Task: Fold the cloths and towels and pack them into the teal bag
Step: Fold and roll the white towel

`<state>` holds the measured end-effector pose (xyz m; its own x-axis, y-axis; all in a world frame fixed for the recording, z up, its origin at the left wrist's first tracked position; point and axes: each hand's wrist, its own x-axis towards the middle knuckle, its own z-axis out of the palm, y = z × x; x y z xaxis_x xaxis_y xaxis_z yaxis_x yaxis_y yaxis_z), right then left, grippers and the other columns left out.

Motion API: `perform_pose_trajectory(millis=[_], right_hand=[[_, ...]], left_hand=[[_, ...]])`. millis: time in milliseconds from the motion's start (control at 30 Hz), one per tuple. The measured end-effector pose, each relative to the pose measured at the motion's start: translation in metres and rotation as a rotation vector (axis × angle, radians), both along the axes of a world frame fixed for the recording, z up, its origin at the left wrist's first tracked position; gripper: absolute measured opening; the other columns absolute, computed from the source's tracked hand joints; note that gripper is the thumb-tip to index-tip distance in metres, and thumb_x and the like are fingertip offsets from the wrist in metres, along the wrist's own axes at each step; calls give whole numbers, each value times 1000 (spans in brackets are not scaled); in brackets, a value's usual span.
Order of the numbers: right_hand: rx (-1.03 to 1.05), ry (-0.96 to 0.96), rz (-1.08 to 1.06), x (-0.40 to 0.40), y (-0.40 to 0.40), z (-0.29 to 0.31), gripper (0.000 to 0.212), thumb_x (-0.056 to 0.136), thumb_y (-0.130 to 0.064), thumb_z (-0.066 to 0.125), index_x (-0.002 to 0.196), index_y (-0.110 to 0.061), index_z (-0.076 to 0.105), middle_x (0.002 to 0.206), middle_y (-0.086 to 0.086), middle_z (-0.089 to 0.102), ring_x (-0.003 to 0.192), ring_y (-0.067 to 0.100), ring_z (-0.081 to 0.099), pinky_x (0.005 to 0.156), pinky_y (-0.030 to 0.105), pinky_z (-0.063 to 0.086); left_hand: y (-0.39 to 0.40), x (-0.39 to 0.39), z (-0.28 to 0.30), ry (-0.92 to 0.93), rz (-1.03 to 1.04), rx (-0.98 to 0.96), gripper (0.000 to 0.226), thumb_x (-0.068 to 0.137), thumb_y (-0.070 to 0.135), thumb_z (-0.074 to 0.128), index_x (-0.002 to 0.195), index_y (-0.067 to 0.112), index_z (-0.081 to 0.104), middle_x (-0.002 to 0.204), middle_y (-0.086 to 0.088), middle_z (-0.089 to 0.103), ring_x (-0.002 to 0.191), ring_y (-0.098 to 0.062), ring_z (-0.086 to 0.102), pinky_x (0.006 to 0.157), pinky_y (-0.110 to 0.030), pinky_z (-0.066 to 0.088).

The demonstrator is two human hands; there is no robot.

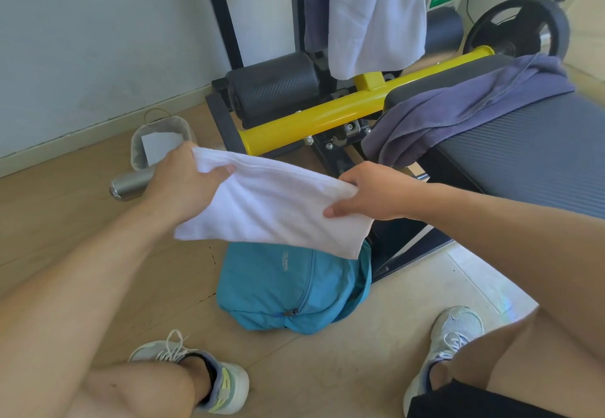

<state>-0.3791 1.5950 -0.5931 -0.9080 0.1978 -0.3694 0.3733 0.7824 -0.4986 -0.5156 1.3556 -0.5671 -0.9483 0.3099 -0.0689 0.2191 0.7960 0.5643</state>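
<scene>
A folded white towel (pixel 271 204) hangs in the air between my hands, just above the teal bag (pixel 288 290) on the floor. My left hand (pixel 183 181) grips the towel's far left corner. My right hand (pixel 370 193) pinches its right edge, thumb underneath. The towel covers the bag's upper part, so I cannot tell whether the bag is open there. A purple cloth (pixel 458 106) lies crumpled on the grey bench pad (pixel 530 152). Another white towel (pixel 376 14) and a purple cloth (pixel 314 5) hang from the black rack behind.
A yellow bar (pixel 327 116) and black foam rollers (pixel 275 86) of the gym bench stand behind the bag. A steel bottle (pixel 131 183) and a small grey fabric basket (pixel 160 142) lie on the wooden floor at left. My shoes (pixel 209 375) flank the bag.
</scene>
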Motion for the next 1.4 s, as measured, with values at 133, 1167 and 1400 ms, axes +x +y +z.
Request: perform_pose_trajectory(millis=[133,1167,1400], right_hand=[[-224,7,-97,4,-5,7,38,89,-57,66,91,-20,74,87,3,76,78,19,73,63,29,56],[-420,318,-118,15,-43,23,42,89,-30,75,122,-28,50,82,-8,78,71,2,72,53,13,48],[-61,504,-65,13,-37,24,50,79,-53,78,123,-42,58,81,-14,64,75,2,61,66,31,51]], left_hand=[[7,3,-6,-104,-61,-23,52,90,49,66,120,9,51,120,-4,59,111,-29,56,81,-38,42],[32,52,4,-339,-336,389,16,98,30,65,109,25,75,94,6,80,94,-19,74,88,-38,54],[34,57,4,-390,-242,464,15,98,27,64,108,19,72,87,1,79,74,-9,70,65,-20,51]])
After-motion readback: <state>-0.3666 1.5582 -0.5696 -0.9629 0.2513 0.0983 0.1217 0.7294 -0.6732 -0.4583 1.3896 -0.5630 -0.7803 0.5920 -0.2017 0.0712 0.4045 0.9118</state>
